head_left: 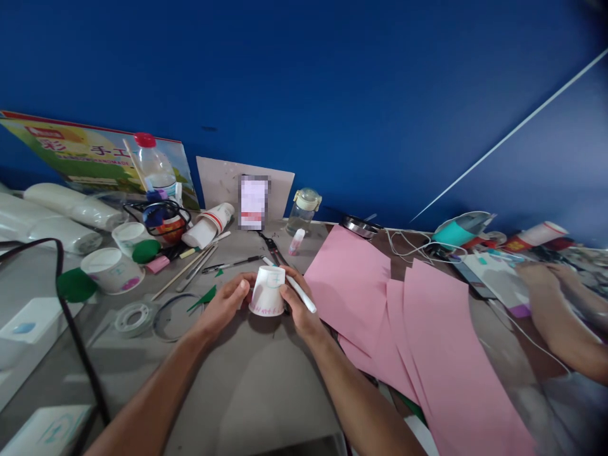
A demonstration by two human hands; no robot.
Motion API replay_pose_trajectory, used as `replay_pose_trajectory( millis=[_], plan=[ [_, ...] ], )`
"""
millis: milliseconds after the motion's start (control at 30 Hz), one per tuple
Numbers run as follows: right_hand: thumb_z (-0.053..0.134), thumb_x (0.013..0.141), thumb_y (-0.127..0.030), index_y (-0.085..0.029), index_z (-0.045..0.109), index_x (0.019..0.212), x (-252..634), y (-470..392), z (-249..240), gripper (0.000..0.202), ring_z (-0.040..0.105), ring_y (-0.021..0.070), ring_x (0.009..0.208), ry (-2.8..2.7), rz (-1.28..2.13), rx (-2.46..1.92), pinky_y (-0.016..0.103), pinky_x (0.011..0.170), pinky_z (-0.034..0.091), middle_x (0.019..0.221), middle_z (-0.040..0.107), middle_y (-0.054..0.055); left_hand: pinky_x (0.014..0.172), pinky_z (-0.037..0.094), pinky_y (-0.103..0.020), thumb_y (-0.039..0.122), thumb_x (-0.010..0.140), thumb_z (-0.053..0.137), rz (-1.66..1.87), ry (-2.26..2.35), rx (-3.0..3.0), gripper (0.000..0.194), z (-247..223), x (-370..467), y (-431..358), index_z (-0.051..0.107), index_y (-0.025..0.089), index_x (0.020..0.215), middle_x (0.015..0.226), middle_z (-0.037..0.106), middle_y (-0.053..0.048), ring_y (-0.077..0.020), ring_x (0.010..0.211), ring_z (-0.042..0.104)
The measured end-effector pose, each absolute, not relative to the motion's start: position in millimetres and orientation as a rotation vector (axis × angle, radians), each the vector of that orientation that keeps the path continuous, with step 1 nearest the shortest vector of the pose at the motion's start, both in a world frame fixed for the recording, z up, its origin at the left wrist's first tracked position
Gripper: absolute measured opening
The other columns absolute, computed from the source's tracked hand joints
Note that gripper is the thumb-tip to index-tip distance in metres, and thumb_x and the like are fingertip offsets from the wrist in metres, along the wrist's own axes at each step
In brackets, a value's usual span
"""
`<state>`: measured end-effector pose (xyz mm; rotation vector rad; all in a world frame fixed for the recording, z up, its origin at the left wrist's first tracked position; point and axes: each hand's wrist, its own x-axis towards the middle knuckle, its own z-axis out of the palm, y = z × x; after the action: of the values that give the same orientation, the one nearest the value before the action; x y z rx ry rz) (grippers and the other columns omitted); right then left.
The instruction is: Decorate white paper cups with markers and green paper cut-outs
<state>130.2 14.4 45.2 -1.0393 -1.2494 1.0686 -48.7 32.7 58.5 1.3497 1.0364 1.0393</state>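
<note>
Upside down between my hands is a white paper cup [266, 297], with a teal window-like drawing on its side and pink marks along its lower rim. My left hand [232, 297] is closed at the cup's left side, its fingers partly hidden behind it. A white marker pen [301, 294] slants across my right hand [298, 307], which is closed around it, while the right thumb presses the cup's right side. Scissors [273, 244] lie just beyond the cup. Near my left hand are a black pen [232, 265] and green paper scraps [205, 297].
Pink paper sheets [354, 272] cover the table to the right. Left stand decorated paper cups [111, 269], a tape roll [135, 318] and a black cable [78, 335]. Behind are a phone [254, 201] and a glass jar [303, 212]. Another person's arms [553, 316] rest at far right.
</note>
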Motion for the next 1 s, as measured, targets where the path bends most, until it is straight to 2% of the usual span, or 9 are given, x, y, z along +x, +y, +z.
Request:
replay_pose_trajectory(
  millis=[100, 200, 267, 400, 500, 667, 767, 900, 1000],
  plan=[
    [0.064, 0.084, -0.044, -0.022, 0.047, 0.127, 130, 10, 44, 0.052, 0.065, 0.0251, 0.103, -1.333, 0.935, -1.073, 0.042, 0.09, 0.053, 0.114, 0.066, 0.01, 0.061, 0.044, -0.03, 0.068, 0.078, 0.055, 1.011, 1.024, 1.377, 0.057, 61, -51, 34, 0.069, 0.018, 0.102, 0.076, 0.066, -0.006, -0.0188, 0.067, 0.055],
    [0.067, 0.081, -0.042, -0.02, 0.041, 0.134, 126, 6, 42, 0.063, 0.06, 0.0276, 0.112, -1.449, 0.679, -1.134, 0.045, 0.096, 0.05, 0.124, 0.059, 0.015, 0.07, 0.046, -0.032, 0.061, 0.078, 0.061, 1.016, 0.988, 1.406, 0.053, 59, -53, 35, 0.067, 0.018, 0.106, 0.092, 0.069, -0.009, -0.0218, 0.079, 0.059],
    [0.067, 0.081, -0.042, -0.018, 0.037, 0.137, 124, 4, 40, 0.068, 0.058, 0.0291, 0.112, -1.52, 0.523, -1.16, 0.047, 0.096, 0.049, 0.123, 0.056, 0.017, 0.075, 0.047, -0.034, 0.055, 0.077, 0.065, 1.018, 0.973, 1.458, 0.05, 56, -51, 35, 0.065, 0.017, 0.11, 0.101, 0.068, -0.01, -0.0231, 0.085, 0.059],
    [0.064, 0.084, -0.041, -0.018, 0.031, 0.141, 120, 2, 40, 0.07, 0.056, 0.0315, 0.109, -1.646, 0.335, -1.155, 0.052, 0.092, 0.049, 0.123, 0.054, 0.019, 0.081, 0.048, -0.035, 0.043, 0.072, 0.072, 1.053, 0.985, 1.496, 0.053, 50, -42, 31, 0.06, 0.018, 0.116, 0.109, 0.068, -0.011, -0.0249, 0.094, 0.06],
    [0.059, 0.087, -0.037, -0.02, 0.029, 0.143, 120, 2, 42, 0.066, 0.055, 0.0333, 0.111, -1.733, 0.272, -1.127, 0.054, 0.092, 0.048, 0.128, 0.054, 0.02, 0.083, 0.049, -0.036, 0.04, 0.069, 0.075, 1.084, 1.007, 1.474, 0.052, 50, -38, 29, 0.06, 0.017, 0.113, 0.107, 0.069, -0.011, -0.0264, 0.096, 0.061],
    [0.06, 0.086, -0.033, -0.021, 0.03, 0.143, 122, 4, 42, 0.066, 0.057, 0.0308, 0.111, -1.764, 0.338, -1.097, 0.053, 0.095, 0.047, 0.125, 0.057, 0.017, 0.085, 0.049, -0.037, 0.039, 0.072, 0.072, 1.083, 1.084, 1.512, 0.047, 53, -40, 29, 0.06, 0.017, 0.112, 0.106, 0.069, -0.01, -0.0258, 0.097, 0.062],
    [0.053, 0.09, -0.033, -0.02, 0.032, 0.142, 126, 6, 42, 0.058, 0.058, 0.0279, 0.11, -1.656, 0.452, -1.086, 0.05, 0.096, 0.048, 0.12, 0.058, 0.015, 0.087, 0.047, -0.038, 0.036, 0.072, 0.072, 1.126, 1.213, 1.618, 0.045, 54, -43, 33, 0.062, 0.018, 0.112, 0.108, 0.068, -0.01, -0.026, 0.098, 0.061],
    [0.041, 0.097, -0.041, -0.021, 0.037, 0.138, 128, 7, 45, 0.046, 0.064, 0.0199, 0.088, -1.41, 0.73, -1.041, 0.039, 0.082, 0.054, 0.101, 0.065, 0.008, 0.088, 0.045, -0.04, 0.033, 0.07, 0.071, 1.135, 1.372, 1.778, 0.044, 49, -47, 39, 0.064, 0.019, 0.111, 0.11, 0.067, -0.011, -0.0268, 0.099, 0.06],
    [0.041, 0.096, -0.05, -0.022, 0.044, 0.133, 128, 6, 49, 0.046, 0.063, 0.0164, 0.075, -1.344, 0.831, -1.011, 0.034, 0.072, 0.053, 0.093, 0.066, 0.005, 0.086, 0.045, -0.039, 0.034, 0.075, 0.068, 1.108, 1.41, 1.824, 0.043, 45, -50, 43, 0.062, 0.019, 0.114, 0.111, 0.066, -0.011, -0.026, 0.098, 0.059]
  ],
)
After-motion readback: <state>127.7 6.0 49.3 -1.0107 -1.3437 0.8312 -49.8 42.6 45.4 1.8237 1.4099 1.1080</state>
